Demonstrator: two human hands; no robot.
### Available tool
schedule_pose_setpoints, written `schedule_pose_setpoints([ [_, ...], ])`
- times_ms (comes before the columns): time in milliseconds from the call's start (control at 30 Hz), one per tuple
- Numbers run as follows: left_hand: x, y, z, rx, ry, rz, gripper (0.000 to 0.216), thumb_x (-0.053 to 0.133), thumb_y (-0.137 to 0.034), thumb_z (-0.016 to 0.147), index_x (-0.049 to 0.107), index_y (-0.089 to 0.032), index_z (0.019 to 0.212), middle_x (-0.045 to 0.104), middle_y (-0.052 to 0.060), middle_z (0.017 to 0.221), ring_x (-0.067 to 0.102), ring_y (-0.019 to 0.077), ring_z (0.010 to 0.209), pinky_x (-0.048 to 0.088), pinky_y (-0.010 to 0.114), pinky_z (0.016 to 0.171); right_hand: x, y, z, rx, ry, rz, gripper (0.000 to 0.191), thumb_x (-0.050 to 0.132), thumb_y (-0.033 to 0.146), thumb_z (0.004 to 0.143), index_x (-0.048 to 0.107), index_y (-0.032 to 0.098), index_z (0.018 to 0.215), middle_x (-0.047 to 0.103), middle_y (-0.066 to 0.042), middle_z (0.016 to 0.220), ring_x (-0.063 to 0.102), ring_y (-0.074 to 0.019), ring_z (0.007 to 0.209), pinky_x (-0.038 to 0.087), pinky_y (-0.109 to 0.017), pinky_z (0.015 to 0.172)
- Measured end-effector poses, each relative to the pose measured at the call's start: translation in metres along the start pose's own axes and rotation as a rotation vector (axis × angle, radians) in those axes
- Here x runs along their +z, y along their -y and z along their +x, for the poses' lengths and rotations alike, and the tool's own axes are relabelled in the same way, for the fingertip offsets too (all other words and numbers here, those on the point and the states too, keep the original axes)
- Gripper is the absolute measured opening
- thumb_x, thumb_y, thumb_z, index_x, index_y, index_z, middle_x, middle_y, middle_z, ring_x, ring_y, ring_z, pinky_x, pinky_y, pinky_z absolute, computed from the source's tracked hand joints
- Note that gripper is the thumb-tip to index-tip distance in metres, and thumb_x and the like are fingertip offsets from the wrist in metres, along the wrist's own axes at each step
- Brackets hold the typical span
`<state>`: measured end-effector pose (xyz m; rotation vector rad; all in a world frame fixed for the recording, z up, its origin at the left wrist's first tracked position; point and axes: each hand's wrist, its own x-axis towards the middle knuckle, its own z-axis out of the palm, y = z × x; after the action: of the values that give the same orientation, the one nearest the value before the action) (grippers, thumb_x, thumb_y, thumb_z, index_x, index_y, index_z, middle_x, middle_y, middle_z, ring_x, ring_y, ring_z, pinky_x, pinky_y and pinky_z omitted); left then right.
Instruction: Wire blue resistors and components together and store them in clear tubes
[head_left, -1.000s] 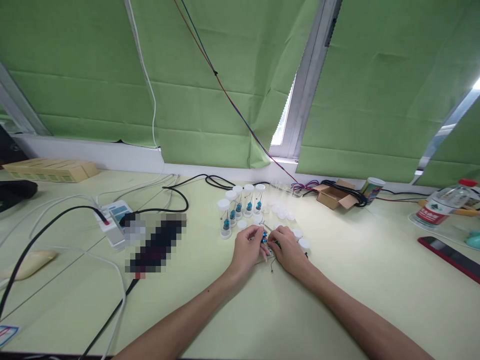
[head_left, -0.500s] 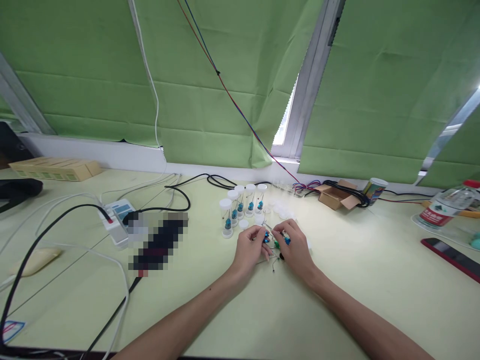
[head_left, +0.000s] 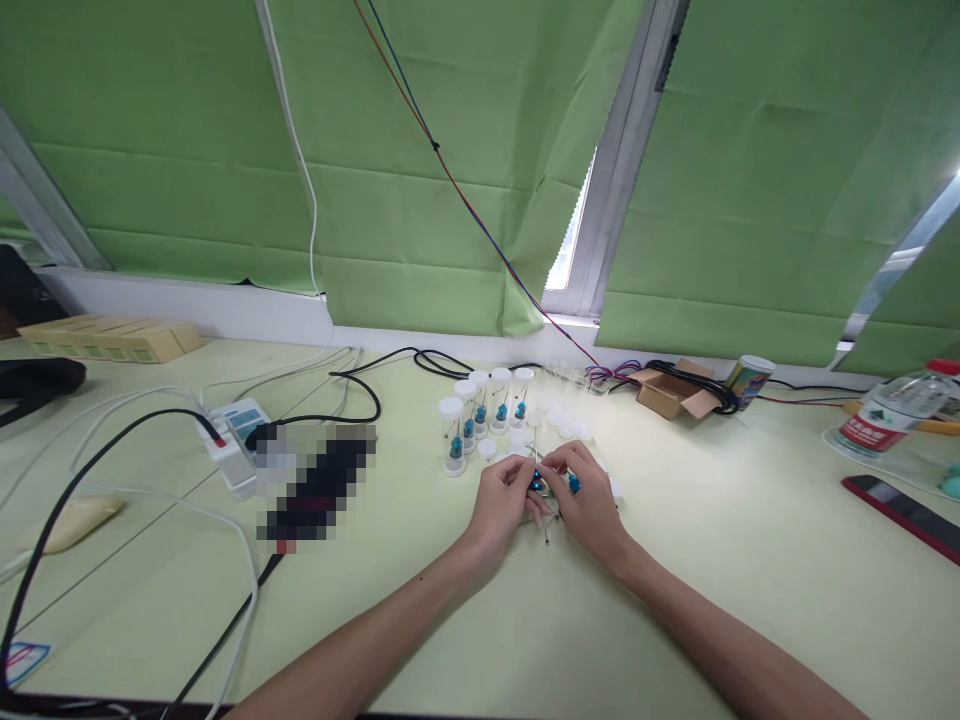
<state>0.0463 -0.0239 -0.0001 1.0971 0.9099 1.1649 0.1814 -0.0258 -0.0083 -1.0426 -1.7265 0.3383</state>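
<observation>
Over the middle of the table, my left hand point(head_left: 501, 500) pinches a small shiny blue part point(head_left: 536, 482) with a thin metal stem rising from it. The closed fingertips of my right hand point(head_left: 592, 500) meet the same part from the other side, partly covering it. A second blue piece point(head_left: 574, 484) shows by the right fingers; whether they hold it is unclear. Thin dark-tipped stems point(head_left: 547, 535) stick out below, between both hands. Behind my left hand stand several clear tubes point(head_left: 454, 440) with white lids, each with a blue piece on a thin stem inside.
White caps point(head_left: 570, 425) lie behind my right hand, and one more cap point(head_left: 487, 449) near the tubes. To the left are a power strip point(head_left: 232, 450), cables and a blurred dark object point(head_left: 322, 485). An open carton point(head_left: 671, 393), a bottle point(head_left: 892, 410) and a phone point(head_left: 904, 515) are to the right.
My right fingertips have moved left to meet the blue part at my left fingers. A green piece between the hands is now mostly covered. The tubes have not moved.
</observation>
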Motion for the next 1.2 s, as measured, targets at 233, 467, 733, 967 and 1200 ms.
schedule_pose_setpoints([
  [233,0.0006,0.0014,0.0003,-0.042,-0.003,-0.041,0.027,0.063,-0.042,0.080,0.061,-0.015,0.077,0.057,0.000,0.063,0.057,0.0105,0.048,0.043,0.019,0.040,-0.0009,-0.0013,-0.0001,0.027,0.025,0.011,0.014,0.053,0.022,0.093,0.060,0.021,0.081,0.056,-0.003,0.084,0.056,-0.0178,0.075,0.046,-0.031,0.068],
  [467,0.0006,0.0020,0.0000,-0.073,-0.004,-0.080,0.028,0.066,-0.043,0.077,0.062,-0.015,0.079,0.058,0.000,0.064,0.057,0.0101,0.047,0.043,0.020,0.041,-0.0006,-0.0004,0.0009,0.033,0.028,0.015,0.016,0.054,0.026,0.094,0.060,0.021,0.080,0.057,-0.003,0.083,0.057,-0.0177,0.074,0.046,-0.032,0.068],
  [733,0.0020,-0.0006,-0.0017,-0.092,-0.011,-0.098,0.027,0.067,-0.041,0.076,0.062,-0.015,0.078,0.058,0.000,0.064,0.056,0.0095,0.047,0.042,0.019,0.041,-0.0009,-0.0009,0.0008,0.032,0.031,0.007,0.017,0.054,0.027,0.094,0.061,0.021,0.081,0.058,-0.003,0.082,0.056,-0.0176,0.074,0.046,-0.031,0.067],
  [967,0.0013,0.0004,-0.0008,-0.097,-0.005,-0.100,0.027,0.066,-0.041,0.076,0.062,-0.015,0.079,0.058,0.000,0.064,0.057,0.0094,0.047,0.042,0.019,0.041,-0.0008,0.0005,0.0009,0.022,0.026,0.012,0.018,0.053,0.028,0.095,0.061,0.021,0.081,0.058,-0.004,0.082,0.056,-0.0178,0.074,0.047,-0.032,0.067],
  [1200,0.0020,-0.0013,-0.0021,-0.102,-0.009,-0.101,0.026,0.066,-0.040,0.078,0.061,-0.015,0.079,0.057,-0.001,0.063,0.057,0.0095,0.047,0.043,0.019,0.041,-0.0004,-0.0002,0.0002,0.044,0.025,0.015,0.015,0.054,0.026,0.094,0.062,0.021,0.082,0.058,-0.003,0.084,0.057,-0.0173,0.075,0.047,-0.031,0.068],
])
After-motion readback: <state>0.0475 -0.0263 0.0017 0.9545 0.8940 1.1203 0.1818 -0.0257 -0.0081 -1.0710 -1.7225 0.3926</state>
